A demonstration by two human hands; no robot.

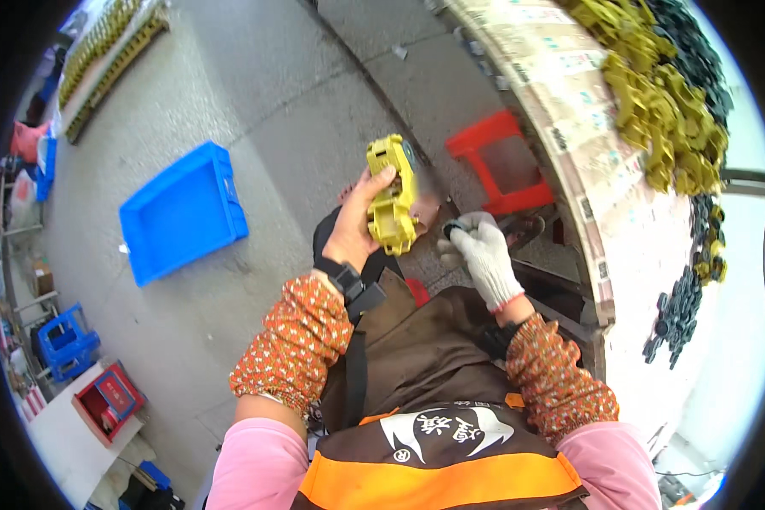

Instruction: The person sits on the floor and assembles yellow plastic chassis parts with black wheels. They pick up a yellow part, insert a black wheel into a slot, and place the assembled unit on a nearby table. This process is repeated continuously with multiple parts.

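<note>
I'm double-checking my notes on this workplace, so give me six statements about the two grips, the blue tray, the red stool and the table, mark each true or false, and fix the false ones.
1. The left grip holds a yellow part. True.
2. The right grip is ungloved. False: it wears a pale glove.
3. The right grip holds a dark piece. True.
4. The tray is on the table. False: it is on the floor.
5. The stool is left of the tray in the picture. False: it is to the right.
6. A yellow pile lies on the table. True.
</note>
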